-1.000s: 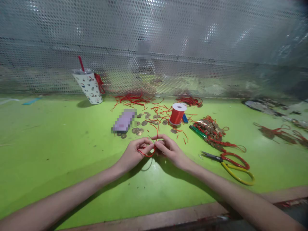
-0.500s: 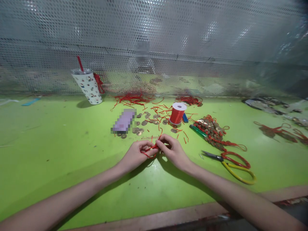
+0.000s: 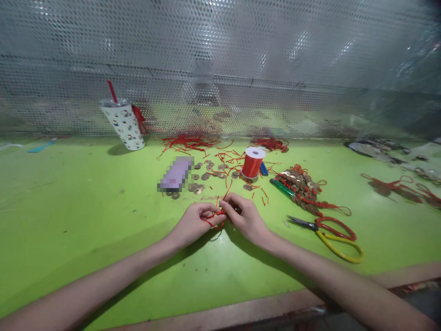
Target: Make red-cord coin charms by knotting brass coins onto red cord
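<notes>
My left hand is closed in a pinch on a red cord, which loops below its fingertips. Fingertip to fingertip with it, my right hand pinches the same cord, and a free end sticks up above the thumb. Whatever lies inside the pinch is hidden by the fingers. Just beyond the hands lie loose brass-coloured coins with holes and short red cord snippets. A spool of red cord stands upright behind my right hand.
Scissors with red and yellow handles lie at right, below a heap of corded coins and a green lighter. A blurred-out purple object and a tumbler with a straw are at left. Perforated sheeting rises behind.
My right fingers have shifted slightly over the cord, and its free end now leans differently. The whole view has moved a little; the things on the table have stayed put.
</notes>
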A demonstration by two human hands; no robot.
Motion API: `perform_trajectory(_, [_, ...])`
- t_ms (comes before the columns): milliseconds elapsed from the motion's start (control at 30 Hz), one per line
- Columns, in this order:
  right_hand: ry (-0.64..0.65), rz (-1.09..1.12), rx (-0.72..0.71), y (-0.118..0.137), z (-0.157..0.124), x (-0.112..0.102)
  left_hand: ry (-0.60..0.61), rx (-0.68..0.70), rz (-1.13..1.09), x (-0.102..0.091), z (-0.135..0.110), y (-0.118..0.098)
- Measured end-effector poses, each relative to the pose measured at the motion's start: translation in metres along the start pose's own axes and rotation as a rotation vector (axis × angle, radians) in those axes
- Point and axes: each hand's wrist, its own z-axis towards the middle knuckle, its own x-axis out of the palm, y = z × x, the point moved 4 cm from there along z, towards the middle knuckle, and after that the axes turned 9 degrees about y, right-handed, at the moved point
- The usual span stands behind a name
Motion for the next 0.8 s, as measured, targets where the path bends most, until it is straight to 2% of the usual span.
perform_trajectory(400, [-0.031,-0.092,-0.051,-0.0021,-0.0008,-0.0033,0.04,-0.039,0.044,-0.0006,-0.0004,0.0029])
perform_trajectory(700, [0.013,0.116,0.063,-0.0066,0.0024,-0.0013,0.057,0.007,0.05,0.0014,-0.0033,0.0048])
perform_trajectory(800, [0.011,0.109,0.061,-0.0042,0.0007,-0.0045,0.044,0.017,0.021,0.0008,-0.0037,0.0013])
